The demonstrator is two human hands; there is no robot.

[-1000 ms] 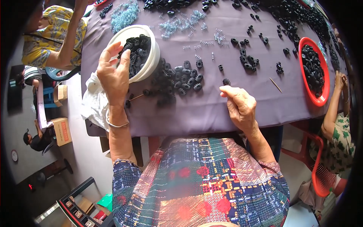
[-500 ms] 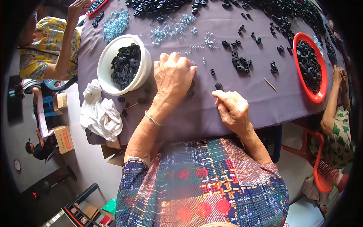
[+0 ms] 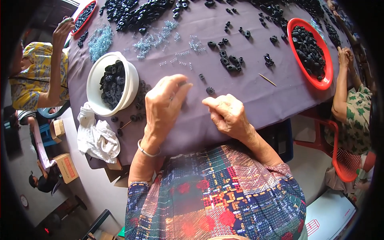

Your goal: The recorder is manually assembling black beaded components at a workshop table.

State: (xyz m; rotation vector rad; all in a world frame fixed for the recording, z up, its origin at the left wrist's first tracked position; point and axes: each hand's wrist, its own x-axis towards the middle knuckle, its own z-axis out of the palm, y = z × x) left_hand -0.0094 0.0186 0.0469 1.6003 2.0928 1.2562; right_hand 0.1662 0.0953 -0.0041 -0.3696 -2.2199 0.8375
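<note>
My left hand (image 3: 166, 104), a bracelet on its wrist, hovers over the purple-grey cloth with the fingers curled and the thumb near the index finger. Whatever lies between them is too small to make out. To its right, my right hand (image 3: 228, 114) is closed in a pinch, its contents hidden. Just beyond those fingertips is a black plastic piece (image 3: 210, 91), like a cord-lock part, and a smaller black piece (image 3: 201, 76) sits behind it. Several small metal springs (image 3: 182, 63) lie loose farther off. More black pieces (image 3: 230, 62) cluster beyond my right hand.
Left of my left hand stands a white bowl (image 3: 133, 90) of black pieces, with a white cloth (image 3: 98, 136) nearer me. A red basin (image 3: 291, 50) of black pieces and a thin stick (image 3: 267, 80) are at right. Spring and black-part heaps lie farther back; people sit at both sides.
My left hand has drawn back toward me from beside the springs and turned, so its thumb and index finger now show. My right hand keeps its pinch. The whole view has shifted.
</note>
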